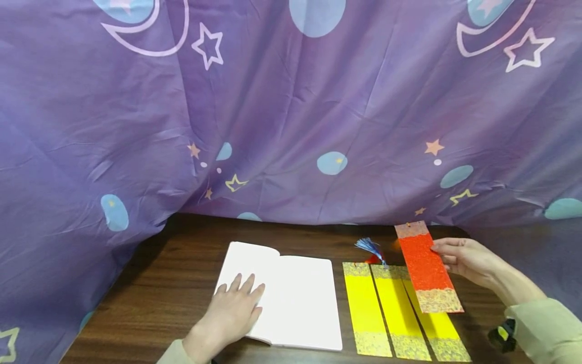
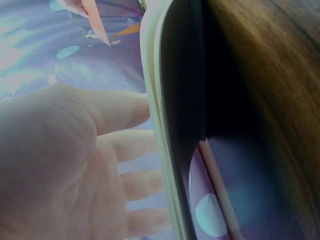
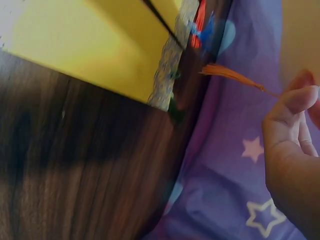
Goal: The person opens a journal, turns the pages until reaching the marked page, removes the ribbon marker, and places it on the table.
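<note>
An open book [image 1: 304, 303] with blank white pages lies on the table. My left hand [image 1: 231, 311] rests on its left page, fingers straight and spread. In the left wrist view, the thumb and fingertips meet the page side of the book, whose dark cover [image 2: 180, 85] faces the camera. On the right, my right hand [image 1: 473, 260] pinches the long edge of a red bookmark [image 1: 423, 263] with gold-patterned ends. It is held up over the table, an orange tassel [image 3: 232, 75] hanging from it. Behind it, a yellow bookmark [image 1: 443, 326] is partly hidden.
Two more yellow bookmarks, one nearest the book [image 1: 367, 308] and one in the middle [image 1: 397, 308], lie alongside. A blue tassel [image 1: 369, 246] and a red one lie at their far ends. A purple patterned cloth [image 1: 282, 116] hangs behind the wooden table [image 1: 150, 288].
</note>
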Motion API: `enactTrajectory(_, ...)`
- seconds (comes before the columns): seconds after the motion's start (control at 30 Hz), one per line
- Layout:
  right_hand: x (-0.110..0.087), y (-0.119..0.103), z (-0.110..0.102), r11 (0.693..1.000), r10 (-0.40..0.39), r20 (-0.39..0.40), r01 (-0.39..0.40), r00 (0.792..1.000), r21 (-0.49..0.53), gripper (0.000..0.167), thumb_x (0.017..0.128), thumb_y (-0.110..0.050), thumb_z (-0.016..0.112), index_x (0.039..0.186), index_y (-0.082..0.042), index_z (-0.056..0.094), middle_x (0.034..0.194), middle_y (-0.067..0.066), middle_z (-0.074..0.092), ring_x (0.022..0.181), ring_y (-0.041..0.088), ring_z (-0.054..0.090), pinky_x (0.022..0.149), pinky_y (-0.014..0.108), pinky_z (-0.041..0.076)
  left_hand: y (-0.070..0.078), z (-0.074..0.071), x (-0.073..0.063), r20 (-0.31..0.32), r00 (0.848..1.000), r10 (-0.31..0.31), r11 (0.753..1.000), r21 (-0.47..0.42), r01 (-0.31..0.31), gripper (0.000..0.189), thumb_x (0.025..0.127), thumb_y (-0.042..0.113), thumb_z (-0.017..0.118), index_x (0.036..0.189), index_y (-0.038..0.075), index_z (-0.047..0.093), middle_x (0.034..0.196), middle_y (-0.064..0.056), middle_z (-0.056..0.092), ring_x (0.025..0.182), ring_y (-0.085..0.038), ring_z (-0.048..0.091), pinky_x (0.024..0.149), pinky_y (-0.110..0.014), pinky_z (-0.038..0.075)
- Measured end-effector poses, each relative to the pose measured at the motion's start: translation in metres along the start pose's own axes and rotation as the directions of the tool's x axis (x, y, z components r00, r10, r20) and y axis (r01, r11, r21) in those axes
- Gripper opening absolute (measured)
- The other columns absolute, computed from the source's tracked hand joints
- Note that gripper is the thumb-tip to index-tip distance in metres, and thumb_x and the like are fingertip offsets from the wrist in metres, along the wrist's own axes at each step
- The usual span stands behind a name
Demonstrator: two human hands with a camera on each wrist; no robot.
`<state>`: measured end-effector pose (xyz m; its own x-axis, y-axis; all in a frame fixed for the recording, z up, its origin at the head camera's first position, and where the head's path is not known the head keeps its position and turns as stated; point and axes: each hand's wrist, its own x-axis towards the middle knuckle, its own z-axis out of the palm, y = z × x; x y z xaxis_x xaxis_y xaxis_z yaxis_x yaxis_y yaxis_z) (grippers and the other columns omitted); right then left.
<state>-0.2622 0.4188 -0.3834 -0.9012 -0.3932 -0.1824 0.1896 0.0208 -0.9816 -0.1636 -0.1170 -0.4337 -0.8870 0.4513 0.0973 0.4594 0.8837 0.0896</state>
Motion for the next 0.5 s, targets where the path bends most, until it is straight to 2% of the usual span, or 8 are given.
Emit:
enactTrajectory(0.27, -0.012, 0.008, -0.032, 0.999, 0.013, -0.053, -0.015, 0.999, -0.032, 0.027, 0.103, -0.004, 0.046, 0.102, -0.015, 0.071, 0.095, 0.001, 0.071, 0.079, 0.011, 0.066, 0.069, 0.029, 0.056, 0.002, 0.000, 0.002, 0.009, 1.000, 0.000, 1.000, 0.007, -0.001, 0.045, 0.094, 0.033, 0.060, 0.134, 0.012, 0.059, 0.141, -0.019, 0.051, 0.127, -0.045, 0.046, 0.095, -0.063, 0.041)
enactTrajectory(0.37, -0.017, 0.014, -0.049, 0.995, 0.044, -0.127, -0.055, 0.991, -0.081, 0.025, 0.103, -0.007, 0.048, 0.100, -0.019, 0.070, 0.095, -0.001, 0.070, 0.080, 0.012, 0.066, 0.069, 0.032, 0.056, 0.002, 0.001, 0.003, -0.001, 1.000, 0.012, 1.000, 0.017, -0.012, 0.045, 0.094, 0.033, 0.060, 0.133, 0.011, 0.059, 0.140, -0.018, 0.051, 0.126, -0.045, 0.047, 0.094, -0.062, 0.042)
enactTrajectory(0.5, -0.024, 0.022, -0.071, 0.976, 0.085, -0.248, -0.130, 0.965, -0.174, 0.019, 0.103, -0.010, 0.050, 0.100, -0.021, 0.065, 0.094, -0.008, 0.068, 0.083, 0.012, 0.066, 0.072, 0.035, 0.057, 0.003, 0.001, 0.004, -0.007, 1.000, 0.022, 0.999, 0.026, -0.022, 0.045, 0.094, 0.033, 0.059, 0.134, 0.012, 0.059, 0.141, -0.018, 0.051, 0.126, -0.044, 0.047, 0.094, -0.061, 0.043)
